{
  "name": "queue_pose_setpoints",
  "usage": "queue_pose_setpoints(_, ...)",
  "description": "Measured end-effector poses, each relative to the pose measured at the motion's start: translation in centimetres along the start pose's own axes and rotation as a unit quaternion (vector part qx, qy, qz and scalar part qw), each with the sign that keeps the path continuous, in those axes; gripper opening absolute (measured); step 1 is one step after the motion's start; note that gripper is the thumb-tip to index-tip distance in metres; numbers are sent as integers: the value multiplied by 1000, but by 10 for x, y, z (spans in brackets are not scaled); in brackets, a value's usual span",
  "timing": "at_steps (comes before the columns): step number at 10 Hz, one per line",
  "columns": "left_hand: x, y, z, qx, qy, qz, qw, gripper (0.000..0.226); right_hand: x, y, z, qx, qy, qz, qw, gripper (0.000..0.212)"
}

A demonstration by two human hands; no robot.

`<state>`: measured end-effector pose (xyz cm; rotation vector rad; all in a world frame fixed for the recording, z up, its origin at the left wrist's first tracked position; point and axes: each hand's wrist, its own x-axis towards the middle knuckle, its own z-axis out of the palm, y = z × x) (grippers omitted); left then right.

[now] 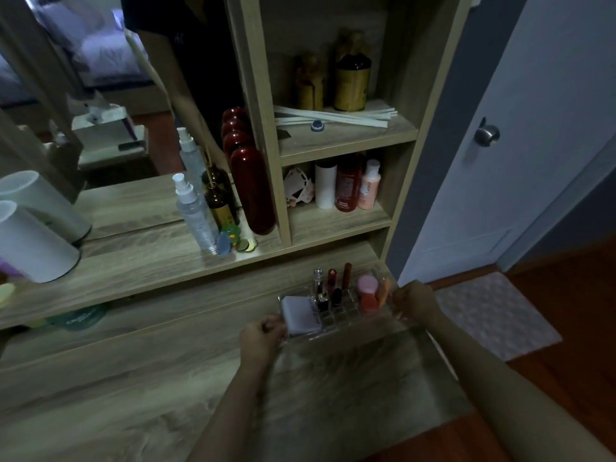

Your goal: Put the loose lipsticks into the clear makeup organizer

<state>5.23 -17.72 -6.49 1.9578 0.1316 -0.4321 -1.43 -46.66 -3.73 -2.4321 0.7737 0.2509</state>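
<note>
The clear makeup organizer (346, 328) sits on the wooden vanity top near its right edge. Several lipsticks (330, 288) stand upright in its middle slots, red, dark and clear-capped. A white compact (296, 315) lies in its left section, and pink and orange sponges (368, 293) fill its right section. My left hand (261, 338) grips the organizer's left end. My right hand (416, 301) grips its right end. No loose lipstick shows on the vanity top.
A raised shelf behind carries spray bottles (193, 211), a brown bottle (218, 201), a dark red canister (253, 191) and white cylinders (30, 241). Cubbies hold more bottles (348, 188). A mirror stands at left, a white door (520, 145) and a floor mat (493, 315) at right.
</note>
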Motion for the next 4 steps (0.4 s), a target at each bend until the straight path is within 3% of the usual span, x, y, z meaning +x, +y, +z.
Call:
queue_pose_setpoints(2,0,-3,-3,-13,-27,-27,999,20,-8,8,3,137,-13,46,989,25)
queue_pose_setpoints(3,-6,-1,-9,38,-52,-1,998,22,-24,13,-6,246,-37,93,964,24)
queue_pose_setpoints(4,-17,-5,-25,122,-84,-5,989,14,-49,26,-19,222,-68,93,968,23)
